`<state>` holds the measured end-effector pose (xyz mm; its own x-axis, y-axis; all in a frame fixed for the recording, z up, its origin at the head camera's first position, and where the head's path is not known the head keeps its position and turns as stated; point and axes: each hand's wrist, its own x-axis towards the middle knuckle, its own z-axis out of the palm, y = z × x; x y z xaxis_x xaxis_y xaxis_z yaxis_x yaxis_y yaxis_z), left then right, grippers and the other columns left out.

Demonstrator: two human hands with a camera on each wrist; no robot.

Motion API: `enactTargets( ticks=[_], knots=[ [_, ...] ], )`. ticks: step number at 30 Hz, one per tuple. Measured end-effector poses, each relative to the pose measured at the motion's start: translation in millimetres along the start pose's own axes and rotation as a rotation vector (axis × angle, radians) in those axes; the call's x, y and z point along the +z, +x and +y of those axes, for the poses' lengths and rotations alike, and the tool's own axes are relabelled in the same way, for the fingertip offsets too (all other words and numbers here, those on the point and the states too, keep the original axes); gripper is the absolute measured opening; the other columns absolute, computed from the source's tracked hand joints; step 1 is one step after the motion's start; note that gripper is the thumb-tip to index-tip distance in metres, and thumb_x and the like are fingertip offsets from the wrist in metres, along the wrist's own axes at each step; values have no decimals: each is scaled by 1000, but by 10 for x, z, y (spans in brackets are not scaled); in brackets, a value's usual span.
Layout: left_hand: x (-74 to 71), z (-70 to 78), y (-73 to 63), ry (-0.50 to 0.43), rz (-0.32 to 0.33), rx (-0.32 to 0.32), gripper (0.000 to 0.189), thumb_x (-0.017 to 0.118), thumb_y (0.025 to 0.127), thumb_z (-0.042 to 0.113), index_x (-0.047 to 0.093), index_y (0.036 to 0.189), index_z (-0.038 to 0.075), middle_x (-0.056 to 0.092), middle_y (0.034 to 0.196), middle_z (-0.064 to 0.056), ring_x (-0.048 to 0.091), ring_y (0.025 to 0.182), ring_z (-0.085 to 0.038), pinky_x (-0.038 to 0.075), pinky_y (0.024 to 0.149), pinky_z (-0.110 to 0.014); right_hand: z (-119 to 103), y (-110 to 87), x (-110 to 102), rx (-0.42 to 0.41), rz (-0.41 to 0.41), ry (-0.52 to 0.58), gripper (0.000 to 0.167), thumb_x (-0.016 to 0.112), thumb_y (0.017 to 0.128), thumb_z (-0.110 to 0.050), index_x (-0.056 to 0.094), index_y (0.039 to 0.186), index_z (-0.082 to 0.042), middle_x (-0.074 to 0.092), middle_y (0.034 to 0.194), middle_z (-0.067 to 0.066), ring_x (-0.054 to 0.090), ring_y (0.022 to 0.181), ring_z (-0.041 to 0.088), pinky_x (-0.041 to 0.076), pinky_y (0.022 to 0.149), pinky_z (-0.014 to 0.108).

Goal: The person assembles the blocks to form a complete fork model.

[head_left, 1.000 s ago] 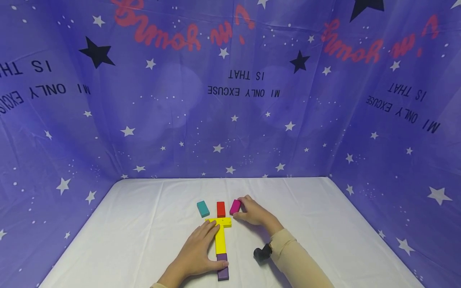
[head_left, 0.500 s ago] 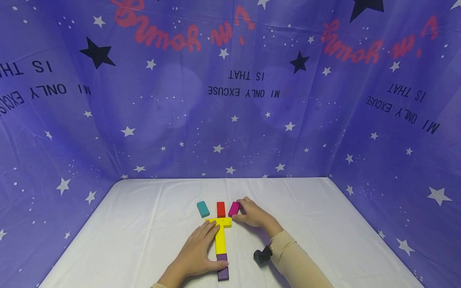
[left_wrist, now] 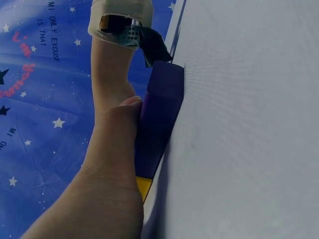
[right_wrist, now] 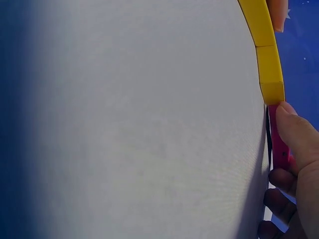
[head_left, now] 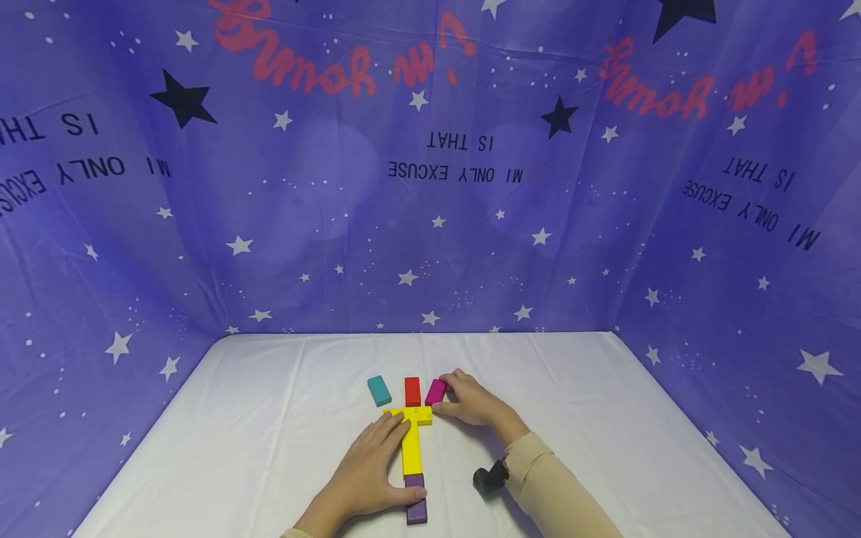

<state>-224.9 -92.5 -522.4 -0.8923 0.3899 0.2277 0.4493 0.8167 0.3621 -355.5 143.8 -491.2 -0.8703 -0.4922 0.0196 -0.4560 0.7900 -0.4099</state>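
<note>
My right hand pinches a magenta block between thumb and fingers; in the right wrist view the block's near end sits at the tip of the yellow blocks. Yellow blocks form a T, with a crosspiece above a long stem. A purple block continues the stem toward me. Across the left of these lies my left hand, fingertips on the crosspiece and thumb on the purple block. Centred above the T is a red block, and a slanted teal block lies to its left.
The blocks lie on a white cloth-covered table. A purple curtain with stars and lettering encloses the back and both sides. A black device is strapped to the right wrist, beside the beige sleeve.
The magenta block has slid slightly left and toward me with my right hand, closer to the red block and the crosspiece. The left hand and the other blocks have stayed in place.
</note>
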Motion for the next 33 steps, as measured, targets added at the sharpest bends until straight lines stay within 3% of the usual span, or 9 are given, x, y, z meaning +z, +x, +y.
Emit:
enactTargets(
  ticks=[5, 19, 26, 33],
  knots=[
    [-1, -2, -2, -3, 1, 2, 109, 57, 71, 86, 40, 152, 16, 37, 159, -3, 29, 150, -29, 30, 120, -53, 0, -6, 9, -8, -5, -25, 69, 68, 89, -50, 49, 143, -10, 56, 121, 2, 52, 114, 19, 47, 108, 43],
    [5, -9, 8, -3, -14, -8, 109, 56, 71, 87, 39, 152, 17, 36, 160, -2, 28, 151, -28, 29, 120, -53, 23, -21, 13, -25, 7, -51, 71, 69, 88, -52, 51, 142, -11, 56, 120, 2, 52, 114, 20, 47, 108, 44],
    [-4, 0, 10, -10, -19, -13, 109, 56, 71, 87, 39, 152, 17, 36, 160, -2, 28, 150, -29, 29, 120, -54, 32, -36, 20, 2, 5, -23, 74, 69, 86, -56, 50, 144, -14, 56, 122, 2, 52, 117, 20, 47, 109, 45],
    [-9, 0, 6, -2, -22, -10, 109, 57, 71, 86, 39, 153, 16, 35, 160, -3, 28, 150, -29, 29, 120, -54, 60, -38, 17, -8, 24, 64, 69, 63, 91, -52, 49, 144, -10, 58, 121, 5, 52, 113, 20, 47, 106, 46]
  ],
)
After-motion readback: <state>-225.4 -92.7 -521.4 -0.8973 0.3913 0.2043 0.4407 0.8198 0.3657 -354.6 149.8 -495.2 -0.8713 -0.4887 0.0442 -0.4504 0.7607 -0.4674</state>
